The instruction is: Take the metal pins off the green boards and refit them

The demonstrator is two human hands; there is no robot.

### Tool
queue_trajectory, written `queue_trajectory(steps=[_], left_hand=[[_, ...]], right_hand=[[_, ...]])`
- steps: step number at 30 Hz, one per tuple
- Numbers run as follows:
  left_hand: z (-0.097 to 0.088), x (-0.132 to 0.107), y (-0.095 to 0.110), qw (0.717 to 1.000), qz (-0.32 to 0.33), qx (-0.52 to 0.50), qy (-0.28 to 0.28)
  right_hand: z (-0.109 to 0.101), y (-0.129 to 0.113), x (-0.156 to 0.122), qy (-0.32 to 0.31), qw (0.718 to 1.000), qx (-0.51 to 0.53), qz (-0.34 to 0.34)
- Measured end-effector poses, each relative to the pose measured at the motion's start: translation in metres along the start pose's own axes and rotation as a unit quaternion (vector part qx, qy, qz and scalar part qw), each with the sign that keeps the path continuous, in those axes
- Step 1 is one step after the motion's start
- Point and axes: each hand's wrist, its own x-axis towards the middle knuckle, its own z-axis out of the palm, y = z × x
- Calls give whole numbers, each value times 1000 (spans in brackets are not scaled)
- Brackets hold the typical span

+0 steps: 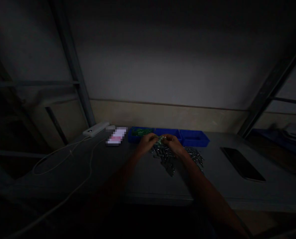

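Both hands meet over the middle of the table, fingers pinched on a small shiny greenish piece that looks like a plastic bag (160, 142). My left hand (148, 142) grips its left side, and my right hand (172, 142) its right side. Below and behind them lies a loose pile of small metal parts (166, 159), too dark to name exactly. Three blue bins stand in a row just beyond: the left bin (132, 139) holds green material (140, 131), the middle bin (166, 127) is partly hidden by my hands, and the right bin (195, 143) sits beyond the pile.
A lit phone (116, 136) lies left of the bins, beside a white power strip (97, 129) whose cable (90, 162) loops over the table (138, 179). At right rests a dark tablet-like slab (242, 164). Metal frame posts (74, 66) rise at both sides; the room is dim.
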Motion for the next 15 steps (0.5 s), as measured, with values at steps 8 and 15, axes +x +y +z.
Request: queue_trajectory(steps=[8, 15], left_hand=[[-1, -4, 5, 1000, 5, -3, -16], [-1, -3, 4, 999, 11, -16, -27]], right_hand=[[-4, -1, -1, 3, 994, -106, -41], [-3, 2, 0, 21, 996, -77, -33]])
